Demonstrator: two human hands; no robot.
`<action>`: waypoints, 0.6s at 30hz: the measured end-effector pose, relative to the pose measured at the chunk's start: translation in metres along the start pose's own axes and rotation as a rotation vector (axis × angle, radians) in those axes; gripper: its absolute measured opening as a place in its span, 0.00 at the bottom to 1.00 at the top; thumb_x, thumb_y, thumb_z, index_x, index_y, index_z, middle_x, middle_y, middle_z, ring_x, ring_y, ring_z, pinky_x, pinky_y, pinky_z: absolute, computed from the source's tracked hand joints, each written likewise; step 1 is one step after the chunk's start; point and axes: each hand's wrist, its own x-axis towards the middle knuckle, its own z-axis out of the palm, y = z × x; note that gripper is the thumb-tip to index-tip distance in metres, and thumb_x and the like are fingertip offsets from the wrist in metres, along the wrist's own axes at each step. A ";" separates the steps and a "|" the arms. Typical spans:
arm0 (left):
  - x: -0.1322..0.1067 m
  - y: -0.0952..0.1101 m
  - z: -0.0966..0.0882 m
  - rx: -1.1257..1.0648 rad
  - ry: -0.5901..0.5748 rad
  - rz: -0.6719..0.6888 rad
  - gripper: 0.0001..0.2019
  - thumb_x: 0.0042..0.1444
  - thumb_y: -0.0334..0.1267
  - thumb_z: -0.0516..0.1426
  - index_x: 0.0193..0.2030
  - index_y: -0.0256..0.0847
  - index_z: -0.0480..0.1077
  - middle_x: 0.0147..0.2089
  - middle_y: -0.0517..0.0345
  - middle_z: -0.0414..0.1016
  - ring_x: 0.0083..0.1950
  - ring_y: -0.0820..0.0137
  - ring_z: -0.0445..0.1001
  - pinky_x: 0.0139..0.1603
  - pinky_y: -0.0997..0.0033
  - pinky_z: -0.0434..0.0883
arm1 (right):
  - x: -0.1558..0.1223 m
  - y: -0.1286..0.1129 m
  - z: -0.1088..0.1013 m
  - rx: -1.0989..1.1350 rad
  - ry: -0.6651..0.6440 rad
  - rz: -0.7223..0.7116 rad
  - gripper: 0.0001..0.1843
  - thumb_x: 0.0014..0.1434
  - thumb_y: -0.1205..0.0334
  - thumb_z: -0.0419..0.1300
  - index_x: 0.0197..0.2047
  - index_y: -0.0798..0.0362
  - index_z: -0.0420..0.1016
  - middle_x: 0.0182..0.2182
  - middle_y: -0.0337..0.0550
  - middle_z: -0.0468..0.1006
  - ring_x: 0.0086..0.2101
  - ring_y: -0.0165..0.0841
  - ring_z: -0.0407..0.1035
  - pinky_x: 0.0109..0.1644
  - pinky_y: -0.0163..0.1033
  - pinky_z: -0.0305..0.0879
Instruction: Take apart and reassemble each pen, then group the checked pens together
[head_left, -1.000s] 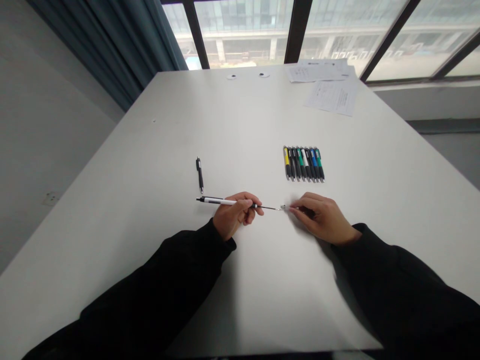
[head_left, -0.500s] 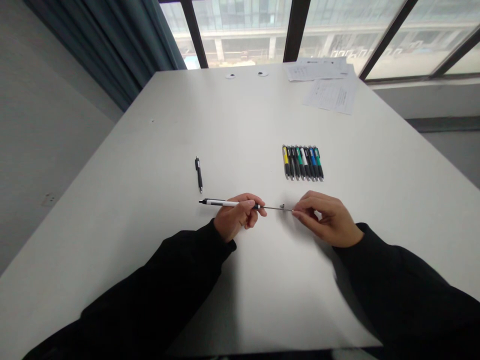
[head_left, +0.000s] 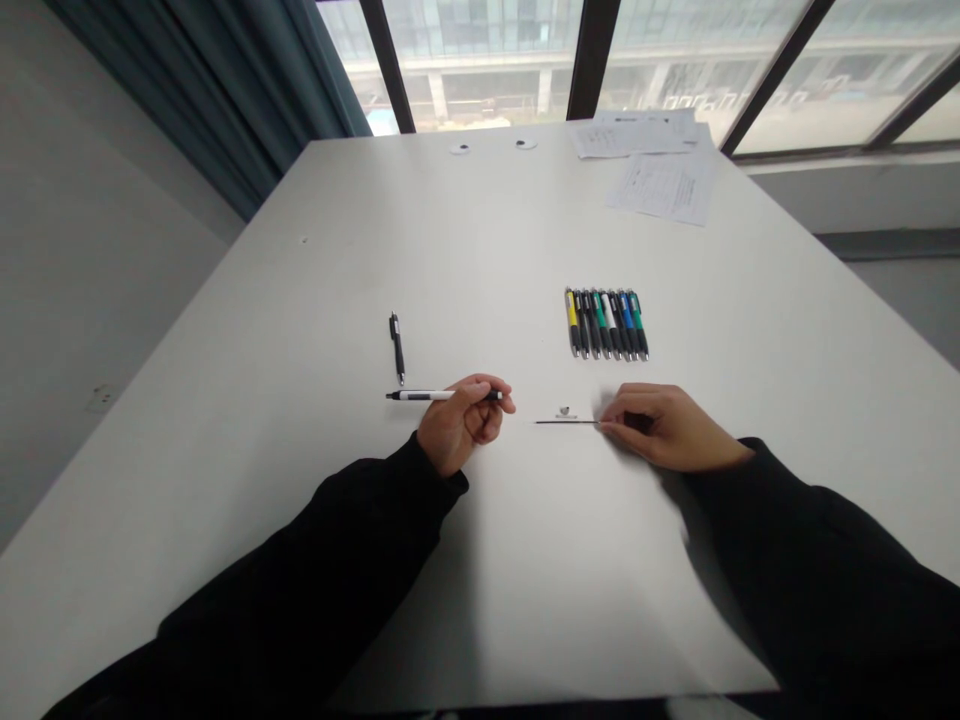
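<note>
Near the middle of the white counter (head_left: 300,330), the left hand (head_left: 463,425) curls its fingers (head_left: 487,402) firmly around a white-and-black pen barrel (head_left: 424,395), which sticks out level to the left, while the right hand (head_left: 667,428) pinches one end of a thin dark refill (head_left: 566,422) in its fingertips (head_left: 609,427). The refill lies low and level, though whether it touches the counter is hard to tell. A light, even pinch suits so slender a rod, and keeping it level guards against bending. Just above the refill, in the gap between the hands, sits a small metal bit (head_left: 563,412), too small to identify and easy to nudge. Beyond the left hand lies a black pen (head_left: 397,348), and farther right a tight row of colored pens (head_left: 606,325) lies side by side, with loose papers (head_left: 664,187) near the far edge
</note>
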 end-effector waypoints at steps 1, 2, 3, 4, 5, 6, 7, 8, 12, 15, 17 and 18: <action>0.000 0.000 0.000 0.001 0.000 0.000 0.10 0.51 0.39 0.59 0.34 0.33 0.72 0.27 0.55 0.75 0.17 0.79 0.63 0.17 0.79 0.53 | 0.000 0.000 0.000 -0.010 -0.002 0.002 0.07 0.60 0.60 0.61 0.34 0.53 0.79 0.29 0.44 0.78 0.29 0.33 0.70 0.35 0.38 0.64; 0.000 0.000 0.000 0.003 0.001 0.001 0.10 0.51 0.39 0.59 0.34 0.33 0.72 0.27 0.55 0.75 0.17 0.79 0.63 0.17 0.79 0.53 | 0.000 0.000 0.000 -0.019 0.000 0.004 0.07 0.60 0.61 0.62 0.35 0.53 0.80 0.29 0.44 0.78 0.29 0.33 0.70 0.35 0.38 0.64; 0.000 0.000 -0.001 0.004 0.001 0.002 0.10 0.51 0.39 0.59 0.34 0.33 0.72 0.27 0.55 0.75 0.17 0.79 0.63 0.16 0.79 0.53 | 0.000 -0.001 0.000 -0.027 0.003 0.006 0.07 0.60 0.60 0.62 0.35 0.53 0.80 0.29 0.44 0.78 0.29 0.33 0.70 0.35 0.37 0.64; 0.001 0.000 -0.001 0.006 0.001 0.003 0.10 0.51 0.39 0.59 0.34 0.33 0.72 0.27 0.55 0.75 0.17 0.79 0.63 0.16 0.79 0.53 | 0.001 -0.001 0.000 -0.035 0.007 0.008 0.07 0.60 0.60 0.62 0.36 0.53 0.80 0.29 0.44 0.77 0.29 0.33 0.70 0.34 0.37 0.64; 0.001 0.000 0.000 0.006 0.001 0.003 0.10 0.51 0.39 0.59 0.34 0.33 0.72 0.27 0.55 0.75 0.17 0.79 0.63 0.16 0.79 0.53 | 0.001 -0.002 0.000 -0.042 0.011 0.009 0.07 0.60 0.60 0.62 0.36 0.54 0.80 0.30 0.44 0.77 0.29 0.33 0.70 0.34 0.37 0.64; 0.001 0.000 0.000 0.007 0.001 0.002 0.10 0.50 0.39 0.59 0.34 0.33 0.72 0.27 0.55 0.75 0.17 0.79 0.63 0.16 0.79 0.53 | 0.001 -0.002 0.000 -0.048 0.013 0.008 0.07 0.60 0.60 0.62 0.37 0.54 0.80 0.30 0.44 0.77 0.29 0.33 0.70 0.34 0.38 0.65; 0.001 0.000 0.000 0.008 0.002 0.001 0.10 0.50 0.39 0.59 0.34 0.33 0.72 0.27 0.55 0.75 0.17 0.79 0.63 0.16 0.79 0.53 | 0.001 -0.002 0.001 -0.052 0.011 0.003 0.07 0.60 0.60 0.62 0.38 0.54 0.80 0.30 0.45 0.77 0.29 0.33 0.70 0.35 0.38 0.65; 0.001 0.000 0.000 0.009 0.003 0.000 0.10 0.51 0.39 0.59 0.34 0.33 0.72 0.27 0.55 0.75 0.17 0.79 0.63 0.16 0.79 0.53 | 0.001 -0.001 0.002 -0.054 0.007 -0.005 0.07 0.61 0.60 0.61 0.38 0.54 0.80 0.31 0.45 0.77 0.29 0.33 0.70 0.35 0.38 0.65; 0.001 0.000 0.000 0.015 0.007 -0.001 0.10 0.51 0.40 0.59 0.34 0.33 0.72 0.27 0.55 0.75 0.17 0.79 0.63 0.17 0.79 0.54 | 0.002 0.001 0.003 -0.052 -0.001 -0.023 0.07 0.61 0.61 0.61 0.38 0.53 0.80 0.32 0.45 0.78 0.31 0.33 0.71 0.36 0.38 0.65; 0.001 0.000 -0.001 0.015 0.004 0.001 0.10 0.52 0.40 0.59 0.34 0.33 0.72 0.27 0.55 0.75 0.17 0.79 0.63 0.17 0.79 0.54 | 0.002 0.000 0.004 -0.060 0.000 -0.006 0.07 0.61 0.62 0.61 0.37 0.53 0.80 0.31 0.45 0.78 0.30 0.33 0.70 0.35 0.38 0.65; 0.001 0.000 -0.001 0.014 0.001 0.001 0.10 0.52 0.40 0.59 0.34 0.33 0.72 0.27 0.55 0.75 0.17 0.80 0.63 0.17 0.79 0.54 | 0.002 -0.001 0.003 -0.070 -0.003 -0.003 0.07 0.61 0.62 0.60 0.37 0.53 0.79 0.31 0.44 0.77 0.30 0.33 0.70 0.35 0.38 0.64; 0.001 0.000 -0.001 0.014 -0.001 0.000 0.10 0.52 0.40 0.59 0.34 0.33 0.72 0.27 0.55 0.75 0.17 0.80 0.63 0.17 0.79 0.54 | 0.002 -0.001 0.003 -0.073 -0.003 -0.002 0.07 0.61 0.62 0.60 0.37 0.53 0.79 0.31 0.44 0.77 0.30 0.33 0.70 0.35 0.38 0.64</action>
